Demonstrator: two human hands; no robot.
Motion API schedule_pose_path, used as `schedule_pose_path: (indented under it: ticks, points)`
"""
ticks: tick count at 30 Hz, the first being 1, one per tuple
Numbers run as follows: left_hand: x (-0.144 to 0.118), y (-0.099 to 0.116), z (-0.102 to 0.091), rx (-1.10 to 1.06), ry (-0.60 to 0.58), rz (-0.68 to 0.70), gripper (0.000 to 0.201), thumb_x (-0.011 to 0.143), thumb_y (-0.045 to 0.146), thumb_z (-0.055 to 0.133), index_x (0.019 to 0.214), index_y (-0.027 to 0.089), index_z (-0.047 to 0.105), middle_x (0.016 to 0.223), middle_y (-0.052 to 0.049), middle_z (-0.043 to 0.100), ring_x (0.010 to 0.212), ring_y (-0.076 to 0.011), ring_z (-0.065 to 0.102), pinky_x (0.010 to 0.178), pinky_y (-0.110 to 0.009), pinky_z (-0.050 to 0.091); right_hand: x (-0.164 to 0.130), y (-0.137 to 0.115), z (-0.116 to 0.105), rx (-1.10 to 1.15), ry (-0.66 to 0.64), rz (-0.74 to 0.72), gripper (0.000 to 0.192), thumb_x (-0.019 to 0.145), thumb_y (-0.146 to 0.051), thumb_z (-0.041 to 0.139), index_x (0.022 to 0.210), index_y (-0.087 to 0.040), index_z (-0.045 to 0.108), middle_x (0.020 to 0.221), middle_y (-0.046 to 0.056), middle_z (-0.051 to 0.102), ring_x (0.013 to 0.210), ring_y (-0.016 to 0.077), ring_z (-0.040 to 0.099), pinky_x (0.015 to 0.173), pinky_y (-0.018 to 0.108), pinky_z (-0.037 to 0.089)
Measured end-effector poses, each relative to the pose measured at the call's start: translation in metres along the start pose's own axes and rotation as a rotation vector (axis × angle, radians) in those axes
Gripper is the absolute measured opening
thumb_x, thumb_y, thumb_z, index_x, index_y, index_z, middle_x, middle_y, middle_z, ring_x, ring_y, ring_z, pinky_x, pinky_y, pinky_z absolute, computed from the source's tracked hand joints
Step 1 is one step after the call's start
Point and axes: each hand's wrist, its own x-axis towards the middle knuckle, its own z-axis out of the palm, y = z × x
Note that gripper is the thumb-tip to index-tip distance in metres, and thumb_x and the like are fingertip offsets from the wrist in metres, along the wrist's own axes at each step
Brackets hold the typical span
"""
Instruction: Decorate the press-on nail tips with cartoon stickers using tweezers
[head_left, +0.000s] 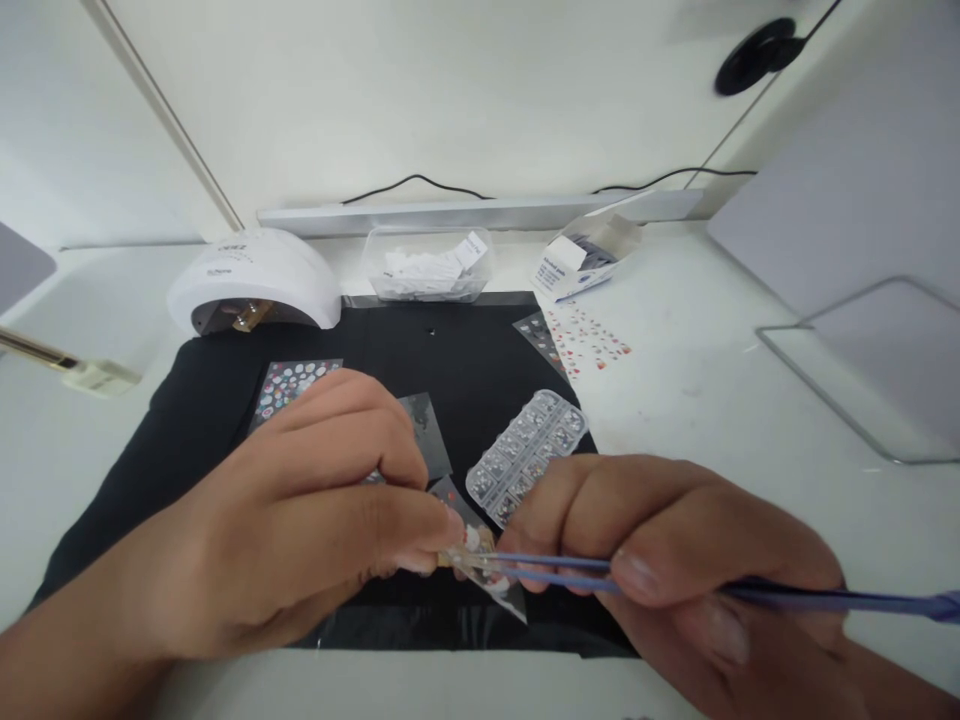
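White desk surface (712, 400) runs up to a pale wall, and a black rectangular mat (420, 360) covers its middle. On the near part of that mat the left hand (300, 520) is closed in a pinch, thumb and fingertips pressing a small clear plastic sticker sheet (487, 575) with tiny red and white designs on it. From the other side the right hand (675, 570) grips a pair of slim blue tweezers (750, 592) between thumb and fingers, the shaft running out past the right edge of the view. The tweezer tips meet the clear sheet just beside the left fingertips; whether they clamp a sticker is too blurred to tell.

Just behind the right hand lies a clear plastic compartment box of small rhinestones (525, 455), angled across the mat's right edge. A colourful dotted sticker sheet (294, 385) lies behind the left hand, and a greyish transparent sheet (427, 430) shows between the two. Farther back on the left sits a white domed nail lamp (255, 280), with a clear plastic tub of white paper pieces (427, 265) beside it at the mat's far edge. To the right of the tub, an open white and blue cardboard box (585, 260) lies on its side, and a sheet of red and white nail stickers (589, 340) rests on the desk just in front of it.
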Motion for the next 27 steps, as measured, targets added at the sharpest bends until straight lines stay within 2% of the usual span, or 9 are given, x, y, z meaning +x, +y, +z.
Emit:
schedule_pose_path:
  ticks: [7,14,21,24,27]
  points:
    - [-0.003,-0.001,0.002,-0.001,0.006,0.000,0.020,0.089,0.002,0.060,0.103,0.015,0.064,0.083,-0.002,0.059,0.081,-0.0176,0.052,0.072,-0.037,0.046,0.003,0.001,0.003,0.010,0.032,0.018,0.017,0.095,-0.024,0.059,0.100,-0.024,0.075,0.069,0.004,0.063,0.066,0.0188,0.069,0.059,0.033,0.062]
    - [-0.005,-0.007,0.002,-0.021,0.003,0.005,0.016,0.093,0.006,0.059,0.107,0.012,0.063,0.087,-0.005,0.058,0.082,-0.0177,0.054,0.075,-0.039,0.045,-0.002,0.004,0.004,0.009,0.067,0.020,0.023,0.095,-0.025,0.057,0.107,-0.027,0.076,0.071,0.005,0.066,0.067,0.0203,0.069,0.060,0.037,0.062]
    - [-0.006,-0.011,0.004,-0.047,0.057,-0.037,0.012,0.096,0.014,0.060,0.106,0.014,0.065,0.086,-0.004,0.061,0.080,-0.0160,0.056,0.072,-0.035,0.047,-0.004,0.007,0.000,0.011,0.088,0.051,0.023,0.095,-0.022,0.057,0.104,-0.028,0.077,0.074,0.005,0.069,0.073,0.0216,0.069,0.064,0.039,0.061]
    - [-0.005,-0.018,0.006,-0.057,0.169,-0.155,0.015,0.094,0.016,0.063,0.107,0.019,0.069,0.087,-0.004,0.066,0.081,-0.0158,0.061,0.069,-0.029,0.050,-0.002,0.011,-0.002,0.018,0.113,0.028,0.022,0.093,-0.021,0.057,0.102,-0.026,0.077,0.075,0.004,0.071,0.070,0.0204,0.067,0.063,0.038,0.058]
    - [-0.006,-0.034,0.012,-0.042,0.335,-0.474,0.011,0.092,0.025,0.065,0.100,0.023,0.073,0.090,-0.003,0.071,0.079,-0.0164,0.065,0.068,-0.028,0.052,0.001,0.016,-0.002,-0.016,0.091,-0.047,0.023,0.091,-0.019,0.056,0.102,-0.024,0.075,0.073,0.004,0.072,0.068,0.0197,0.065,0.062,0.037,0.055]
